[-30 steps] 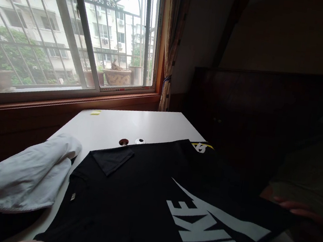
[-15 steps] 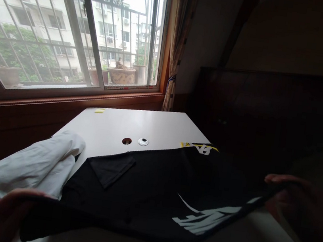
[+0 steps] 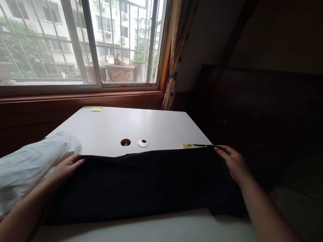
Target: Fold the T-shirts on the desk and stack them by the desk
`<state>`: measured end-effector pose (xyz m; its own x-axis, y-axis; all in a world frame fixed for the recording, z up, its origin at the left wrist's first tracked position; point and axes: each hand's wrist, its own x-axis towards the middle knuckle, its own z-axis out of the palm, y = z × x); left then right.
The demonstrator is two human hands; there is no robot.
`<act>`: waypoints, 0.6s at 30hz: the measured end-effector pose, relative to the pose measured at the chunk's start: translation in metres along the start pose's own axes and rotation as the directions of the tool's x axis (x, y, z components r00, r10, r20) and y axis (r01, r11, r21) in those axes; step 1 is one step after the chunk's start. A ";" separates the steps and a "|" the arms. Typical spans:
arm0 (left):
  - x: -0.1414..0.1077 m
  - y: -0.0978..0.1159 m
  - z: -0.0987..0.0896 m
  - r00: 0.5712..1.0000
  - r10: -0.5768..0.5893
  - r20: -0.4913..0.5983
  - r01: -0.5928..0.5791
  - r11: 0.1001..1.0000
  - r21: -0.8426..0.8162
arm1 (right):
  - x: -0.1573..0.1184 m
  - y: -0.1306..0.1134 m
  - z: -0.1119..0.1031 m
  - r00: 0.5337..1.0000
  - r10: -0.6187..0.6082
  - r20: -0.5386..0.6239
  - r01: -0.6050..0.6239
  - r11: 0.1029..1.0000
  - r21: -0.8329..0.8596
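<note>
A black cloth garment (image 3: 146,183) lies folded over across the white table (image 3: 137,123), its printed side out of sight. My left hand (image 3: 66,167) pinches its far left corner, beside a white garment (image 3: 19,169). At the far right corner, my right hand (image 3: 231,159) grips the black edge between thumb and fingers. Both arms reach forward over the near side of the table.
Towards the back of the table are a round hole (image 3: 125,142) and a silvery round cover (image 3: 143,143). Yellow tape (image 3: 97,109) marks the far left corner. A barred window (image 3: 71,32) and a tied curtain (image 3: 175,51) stand behind.
Both hands have moved forward and inward, carrying the near edge of the black garment to its far edge. The white print and black sleeve are now covered, and the near tabletop shows.
</note>
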<state>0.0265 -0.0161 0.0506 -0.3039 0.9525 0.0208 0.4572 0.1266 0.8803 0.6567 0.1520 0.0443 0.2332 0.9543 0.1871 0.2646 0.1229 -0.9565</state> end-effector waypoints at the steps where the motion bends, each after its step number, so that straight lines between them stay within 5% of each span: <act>1: 0.002 -0.002 0.000 1.000 -0.009 0.018 0.008 1.000 0.015 | 0.006 0.010 0.005 1.000 0.006 0.023 -0.005 0.999 -0.043; 9: 0.005 -0.011 0.000 0.997 -0.065 0.027 0.066 0.998 -0.014 | 0.027 0.076 0.025 1.000 0.003 0.014 0.000 0.974 -0.225; 14: 0.011 -0.015 0.003 0.997 -0.022 0.069 0.011 0.987 0.161 | 0.025 0.081 0.025 0.998 -0.019 0.056 0.032 0.969 -0.243; 18: 0.006 -0.016 -0.002 0.987 -0.054 0.150 0.032 0.989 0.141 | 0.020 0.078 0.025 0.998 -0.001 0.064 0.018 0.966 -0.259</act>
<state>0.0155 -0.0132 0.0376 -0.1987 0.9751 -0.0980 0.5608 0.1951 0.8046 0.6586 0.1879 -0.0319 0.1721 0.9697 0.1736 0.5021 0.0653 -0.8623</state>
